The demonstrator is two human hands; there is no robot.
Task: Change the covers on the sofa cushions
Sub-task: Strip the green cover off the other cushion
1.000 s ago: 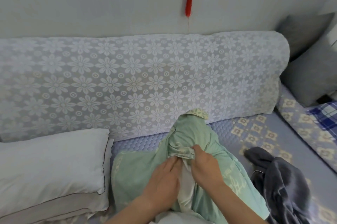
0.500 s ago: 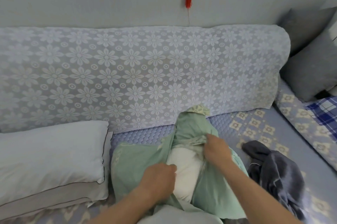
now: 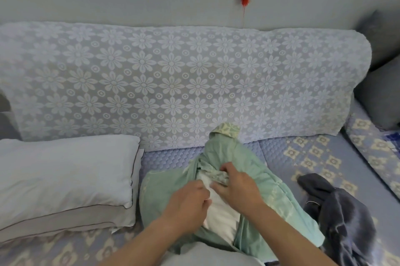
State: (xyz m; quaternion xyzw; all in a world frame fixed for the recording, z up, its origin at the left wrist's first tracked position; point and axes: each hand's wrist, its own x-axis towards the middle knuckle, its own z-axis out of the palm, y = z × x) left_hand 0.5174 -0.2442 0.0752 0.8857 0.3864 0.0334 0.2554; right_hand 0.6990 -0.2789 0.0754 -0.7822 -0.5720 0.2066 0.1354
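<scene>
A green cushion cover [image 3: 279,198] lies bunched on the sofa seat in front of me, with a white cushion insert [image 3: 220,216] showing through its open mouth. My left hand [image 3: 186,205] grips the left edge of the opening, fingers curled against the insert. My right hand [image 3: 236,187] pinches the gathered upper rim of the cover just above the insert. The far end of the cover, with a patterned tip [image 3: 227,130], rests against the sofa back.
Two stacked white pillows [image 3: 62,174] lie at the left on the seat. A crumpled dark grey cover [image 3: 337,207] lies at the right. The sofa back [image 3: 173,83] has a lace flower throw; grey cushions [image 3: 383,92] sit in the right corner.
My hands have come closer together at the cover's opening. The left hand moved up and right onto the insert's edge; the right hand shifted down along the gathered rim.
</scene>
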